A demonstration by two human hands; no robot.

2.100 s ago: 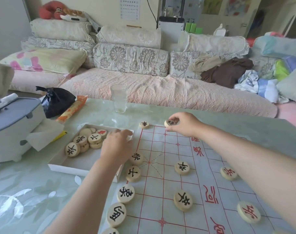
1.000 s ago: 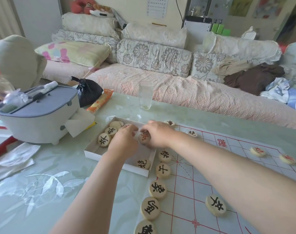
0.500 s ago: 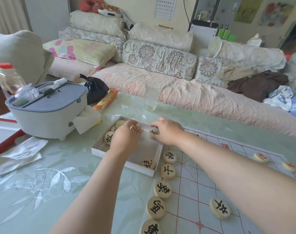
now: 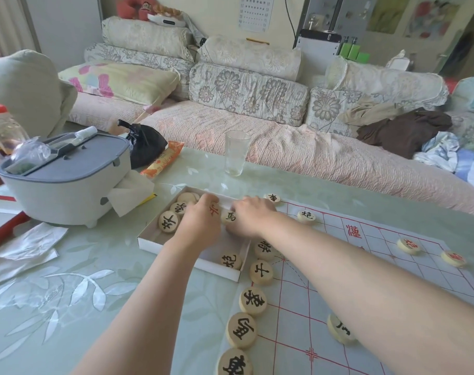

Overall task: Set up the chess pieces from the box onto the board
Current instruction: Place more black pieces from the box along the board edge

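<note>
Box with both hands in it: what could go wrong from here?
The left hand, pinching a red-marked piece, and the right hand, pinching a black-marked piece, crowd together in the box; a bump could drop one. The right forearm crosses above the placed pieces beside the box and might sweep them.

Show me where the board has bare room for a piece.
Free: the white red-lined board's squares between the box-side column of black-lettered wooden discs and the right forearm; also its far strip between the lone black-lettered disc and the red-lettered discs. Crowded: the white cardboard box, where the left hand and right hand each grip a disc.
</note>
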